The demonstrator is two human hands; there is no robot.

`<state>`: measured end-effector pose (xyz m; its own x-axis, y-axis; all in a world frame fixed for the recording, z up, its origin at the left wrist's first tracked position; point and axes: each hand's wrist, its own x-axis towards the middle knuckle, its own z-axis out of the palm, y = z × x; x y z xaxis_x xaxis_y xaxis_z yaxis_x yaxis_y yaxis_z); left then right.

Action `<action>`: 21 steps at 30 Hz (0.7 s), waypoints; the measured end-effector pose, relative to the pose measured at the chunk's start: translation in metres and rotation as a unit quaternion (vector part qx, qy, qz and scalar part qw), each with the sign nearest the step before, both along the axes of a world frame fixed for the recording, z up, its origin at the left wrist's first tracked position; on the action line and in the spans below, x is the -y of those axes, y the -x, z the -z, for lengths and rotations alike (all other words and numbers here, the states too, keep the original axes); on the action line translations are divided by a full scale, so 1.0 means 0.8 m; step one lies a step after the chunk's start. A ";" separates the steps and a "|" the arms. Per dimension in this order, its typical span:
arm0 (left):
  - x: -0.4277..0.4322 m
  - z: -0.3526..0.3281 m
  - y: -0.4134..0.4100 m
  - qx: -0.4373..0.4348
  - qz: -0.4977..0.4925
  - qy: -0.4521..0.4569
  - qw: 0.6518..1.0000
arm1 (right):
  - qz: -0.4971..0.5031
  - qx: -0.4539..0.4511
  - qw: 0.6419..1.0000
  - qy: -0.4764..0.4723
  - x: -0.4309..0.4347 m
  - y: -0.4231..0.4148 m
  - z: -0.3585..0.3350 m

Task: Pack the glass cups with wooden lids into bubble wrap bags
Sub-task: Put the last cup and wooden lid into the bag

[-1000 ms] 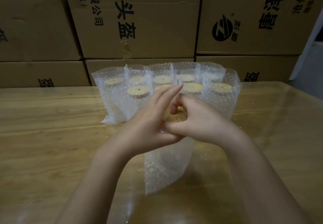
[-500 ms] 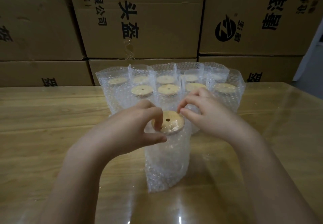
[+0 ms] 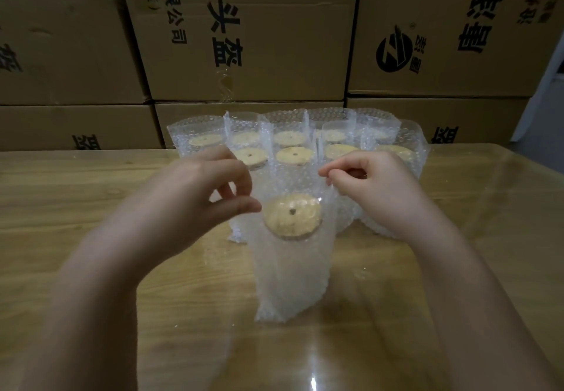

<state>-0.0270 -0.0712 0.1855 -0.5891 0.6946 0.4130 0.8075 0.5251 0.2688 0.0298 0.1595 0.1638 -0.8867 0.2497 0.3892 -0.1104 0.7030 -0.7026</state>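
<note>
A cup (image 3: 293, 238) stands upright inside a bag (image 3: 287, 293) of bubble wrap. It is in the middle of the table (image 3: 91, 195), close to the person. The cup has a round wood lid (image 3: 292, 214) on top. The lid has a small hole in the middle. The top of the bag is open, and its back wall sticks up behind the lid.

The left hand (image 3: 195, 195) is at the left side of the bag, just beside the lid. Its fingers are curled. The thumb and a fingertip pinch the left top edge of the bag. This part is a bit blurry.

The right hand (image 3: 375, 183) is at the right side of the bag, a little higher than the lid. Its fingers are curled too. The thumb and first finger pinch the right top edge of the bag and hold it up.

Behind the hands, more cups (image 3: 198, 140) stand close together in two rows near the back of the table. Each one is in its own bubble bag and has a wood lid. The tops of those bags are open as well.

Big brown boxes (image 3: 244, 40) are stacked behind the table. They have black writing on them.
</note>
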 end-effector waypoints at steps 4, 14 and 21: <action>0.000 0.002 0.007 -0.048 -0.058 -0.027 0.997 | 0.003 0.018 1.000 -0.020 -0.005 -0.009 -0.006; -0.027 0.019 0.006 0.011 -0.005 0.069 0.998 | 0.034 0.092 0.980 -0.171 -0.014 -0.024 -0.013; -0.041 0.020 -0.005 -0.043 0.036 0.039 0.998 | -0.063 -0.055 0.974 -0.212 0.023 -0.005 -0.009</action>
